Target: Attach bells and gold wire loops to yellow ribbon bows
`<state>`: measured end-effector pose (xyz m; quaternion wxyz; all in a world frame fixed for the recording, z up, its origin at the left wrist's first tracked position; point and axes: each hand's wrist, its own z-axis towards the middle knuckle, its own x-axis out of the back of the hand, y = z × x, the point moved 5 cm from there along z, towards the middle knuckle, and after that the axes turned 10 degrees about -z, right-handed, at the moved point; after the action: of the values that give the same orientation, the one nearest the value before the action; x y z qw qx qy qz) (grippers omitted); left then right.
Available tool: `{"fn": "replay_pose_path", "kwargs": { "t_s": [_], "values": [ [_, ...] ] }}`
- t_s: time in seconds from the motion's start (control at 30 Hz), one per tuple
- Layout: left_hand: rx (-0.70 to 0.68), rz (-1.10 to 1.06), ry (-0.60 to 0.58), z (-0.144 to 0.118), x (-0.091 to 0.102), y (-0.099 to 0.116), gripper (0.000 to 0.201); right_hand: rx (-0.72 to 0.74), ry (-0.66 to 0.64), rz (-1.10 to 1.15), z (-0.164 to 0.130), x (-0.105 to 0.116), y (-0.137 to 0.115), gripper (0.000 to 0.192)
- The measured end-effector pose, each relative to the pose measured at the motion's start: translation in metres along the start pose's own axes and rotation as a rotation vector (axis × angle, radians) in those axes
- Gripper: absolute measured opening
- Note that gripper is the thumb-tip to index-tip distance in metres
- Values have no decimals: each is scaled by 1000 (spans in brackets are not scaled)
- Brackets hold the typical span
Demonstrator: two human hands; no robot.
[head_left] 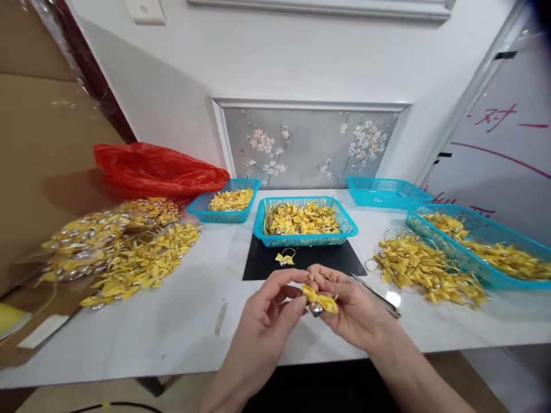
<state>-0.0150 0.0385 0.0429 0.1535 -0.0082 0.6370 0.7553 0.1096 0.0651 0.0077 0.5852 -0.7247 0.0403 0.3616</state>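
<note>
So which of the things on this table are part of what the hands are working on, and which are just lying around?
In use:
- left hand and right hand, both pinching a yellow bow with a small bell
- middle basket of bows
- bow on the black mat

Lying about:
- red bag
- scissors
- empty basket

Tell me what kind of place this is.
Likely a small hand-assembly workstation in a home or workshop: a white table with blue baskets of yellow bows, loose bow piles, and both hands holding a yellow bow.
</note>
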Motion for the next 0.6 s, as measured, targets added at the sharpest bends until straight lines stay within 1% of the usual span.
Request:
{"fn": "replay_pose_path", "kwargs": {
  "t_s": [0.1, 0.17, 0.27, 0.33, 0.43, 0.5, 0.6],
  "values": [
    [-22, 62, 12, 1, 0, 2, 8, -32, -5, 49, 0, 0, 7, 26],
    [21, 57, 22, 1, 0, -1, 5, -41, 8, 54, 0, 2, 9, 24],
    [111, -8, 40, -1, 3, -8, 9, -26, 44, 26, -5, 9, 10, 22],
    [144, -74, 70, -2, 6, -10, 10, 51, 104, -104, -13, 15, 6, 25],
    [175, -140, 126, -4, 7, -11, 8, 175, 229, -460, -29, 20, -4, 21],
    [172, -142, 169, -5, 7, -9, 8, 222, 277, -656, -38, 17, -12, 19],
    [144, -83, 194, -7, 4, -7, 8, 314, 270, -856, -43, 4, -23, 15]
  ]
}}
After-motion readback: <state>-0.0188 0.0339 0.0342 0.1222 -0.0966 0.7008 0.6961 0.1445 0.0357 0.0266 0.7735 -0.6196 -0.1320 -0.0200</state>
